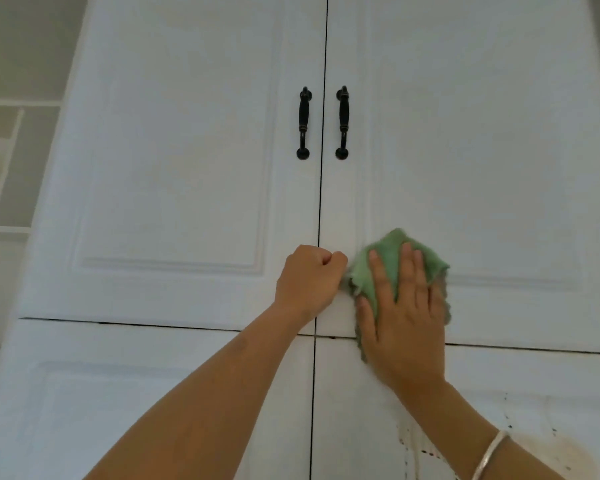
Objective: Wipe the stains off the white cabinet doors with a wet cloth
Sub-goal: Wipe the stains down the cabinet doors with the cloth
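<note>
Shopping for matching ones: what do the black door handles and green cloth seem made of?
The black handles look like metal with a dull dark finish, judging by faint brassy rings; painted wood is possible. The green cloth looks like soft microfibre: fuzzy nap, wavy edge.

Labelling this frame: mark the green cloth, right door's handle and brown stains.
green cloth (pixel 392 245), head view, top part.
right door's handle (pixel 343 119), head view, grip's middle.
brown stains (pixel 410 441), head view, dark drips.
</note>
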`<control>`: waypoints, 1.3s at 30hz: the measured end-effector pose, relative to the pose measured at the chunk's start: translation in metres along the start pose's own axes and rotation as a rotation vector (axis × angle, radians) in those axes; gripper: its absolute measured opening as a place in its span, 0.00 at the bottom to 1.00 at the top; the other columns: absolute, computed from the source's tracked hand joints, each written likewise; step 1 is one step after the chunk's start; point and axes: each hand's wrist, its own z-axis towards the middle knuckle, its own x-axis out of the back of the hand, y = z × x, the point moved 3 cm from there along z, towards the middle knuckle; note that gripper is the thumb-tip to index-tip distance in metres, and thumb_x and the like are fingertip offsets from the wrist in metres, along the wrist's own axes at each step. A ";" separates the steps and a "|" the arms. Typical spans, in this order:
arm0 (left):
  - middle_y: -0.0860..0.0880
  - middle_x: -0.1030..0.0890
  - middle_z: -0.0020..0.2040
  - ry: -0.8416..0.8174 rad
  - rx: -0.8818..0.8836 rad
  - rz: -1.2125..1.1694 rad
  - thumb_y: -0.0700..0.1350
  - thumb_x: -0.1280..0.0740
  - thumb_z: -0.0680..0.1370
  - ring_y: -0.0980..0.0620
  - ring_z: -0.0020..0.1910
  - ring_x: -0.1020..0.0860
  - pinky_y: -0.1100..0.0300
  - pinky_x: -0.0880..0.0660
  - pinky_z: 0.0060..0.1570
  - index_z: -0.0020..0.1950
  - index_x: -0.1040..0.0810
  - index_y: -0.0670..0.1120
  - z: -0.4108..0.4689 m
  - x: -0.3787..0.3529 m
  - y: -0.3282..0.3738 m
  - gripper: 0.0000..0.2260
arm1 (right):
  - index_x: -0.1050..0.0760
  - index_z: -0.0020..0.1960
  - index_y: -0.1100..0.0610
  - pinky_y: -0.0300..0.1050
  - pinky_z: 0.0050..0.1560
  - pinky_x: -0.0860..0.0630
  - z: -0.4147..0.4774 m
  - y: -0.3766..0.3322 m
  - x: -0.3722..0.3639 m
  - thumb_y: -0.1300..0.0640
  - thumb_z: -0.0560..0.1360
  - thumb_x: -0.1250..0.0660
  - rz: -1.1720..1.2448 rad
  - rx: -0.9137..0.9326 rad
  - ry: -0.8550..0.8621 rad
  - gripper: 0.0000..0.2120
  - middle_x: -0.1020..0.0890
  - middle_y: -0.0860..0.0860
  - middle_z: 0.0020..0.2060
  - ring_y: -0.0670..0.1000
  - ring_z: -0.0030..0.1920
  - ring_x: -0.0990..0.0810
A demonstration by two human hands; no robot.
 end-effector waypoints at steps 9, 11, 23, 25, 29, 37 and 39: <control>0.46 0.35 0.27 -0.015 0.000 0.015 0.46 0.38 0.75 0.50 0.27 0.37 0.55 0.35 0.31 0.28 0.34 0.44 -0.001 0.004 -0.003 0.16 | 0.45 0.78 0.48 0.55 0.77 0.51 0.005 0.049 0.007 0.42 0.82 0.53 -0.187 0.781 -0.249 0.26 0.45 0.54 0.78 0.54 0.78 0.48; 0.45 0.34 0.28 -0.028 0.017 -0.009 0.47 0.39 0.74 0.49 0.27 0.36 0.55 0.35 0.31 0.28 0.34 0.44 -0.002 0.004 -0.003 0.15 | 0.47 0.79 0.47 0.54 0.77 0.52 0.015 0.065 0.017 0.42 0.82 0.56 -0.124 0.585 -0.226 0.26 0.45 0.54 0.78 0.53 0.78 0.48; 0.49 0.31 0.23 -0.232 0.082 0.195 0.46 0.38 0.76 0.52 0.22 0.33 0.58 0.30 0.30 0.26 0.34 0.45 -0.031 0.036 -0.031 0.19 | 0.50 0.78 0.44 0.45 0.75 0.67 0.122 -0.101 0.010 0.41 0.78 0.60 0.145 0.652 -0.319 0.29 0.52 0.49 0.79 0.49 0.78 0.55; 0.48 0.32 0.26 -0.201 0.071 0.204 0.44 0.38 0.76 0.52 0.26 0.33 0.53 0.29 0.32 0.28 0.36 0.46 -0.032 0.038 -0.029 0.17 | 0.52 0.78 0.42 0.50 0.76 0.64 0.129 -0.148 0.000 0.41 0.80 0.59 0.034 0.817 -0.351 0.27 0.55 0.49 0.79 0.49 0.78 0.57; 0.54 0.35 0.32 -0.254 0.069 0.316 0.40 0.40 0.79 0.58 0.30 0.35 0.59 0.28 0.39 0.32 0.42 0.52 -0.038 0.044 -0.022 0.18 | 0.58 0.77 0.38 0.54 0.75 0.66 0.116 -0.178 -0.026 0.37 0.77 0.65 -0.143 1.030 -0.369 0.29 0.61 0.48 0.79 0.50 0.78 0.61; 0.51 0.28 0.27 -0.332 0.071 0.235 0.39 0.40 0.77 0.55 0.24 0.31 0.60 0.29 0.28 0.31 0.34 0.46 -0.032 0.048 -0.017 0.15 | 0.64 0.78 0.43 0.58 0.75 0.66 0.138 -0.149 -0.022 0.34 0.74 0.70 -0.103 0.504 -0.254 0.33 0.63 0.52 0.78 0.53 0.78 0.64; 0.50 0.31 0.30 -0.336 0.050 0.287 0.39 0.40 0.79 0.55 0.28 0.31 0.53 0.23 0.40 0.32 0.39 0.49 -0.034 0.047 -0.015 0.17 | 0.66 0.78 0.43 0.59 0.75 0.67 0.126 -0.154 -0.023 0.35 0.78 0.63 -0.091 0.564 -0.335 0.31 0.66 0.53 0.77 0.54 0.77 0.67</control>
